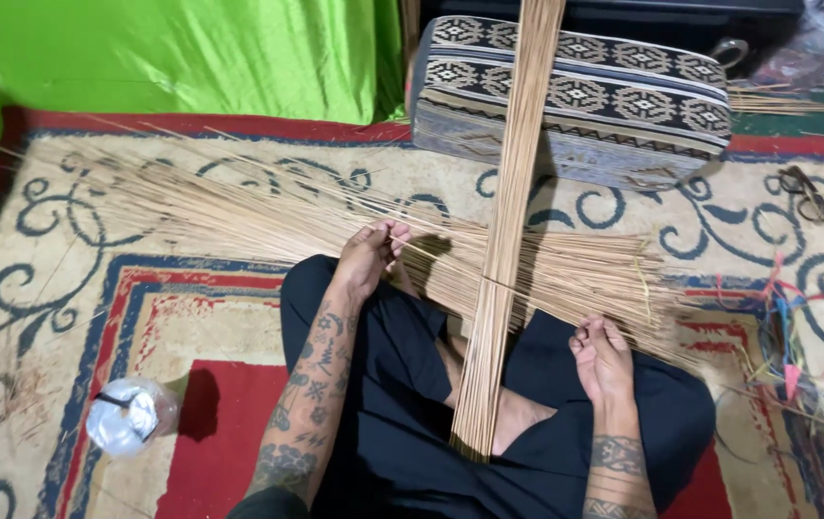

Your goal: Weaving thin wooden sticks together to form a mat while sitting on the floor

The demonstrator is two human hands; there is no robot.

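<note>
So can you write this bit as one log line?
left hand: pinching thin stick | right hand: on fanned stick pile | upright stick bundle: across lap | plastic cup: on rug

Pale tan thin palm-rib sticks (268,216) across mid-frame. Bright green draped cloth (191,53) upper left. Cream woven carpet (56,317) with navy scrolls and red bands (red block lower centre). Grey-and-black rectangular cushion (575,96) banded with geometric diamonds, upper right.
</note>
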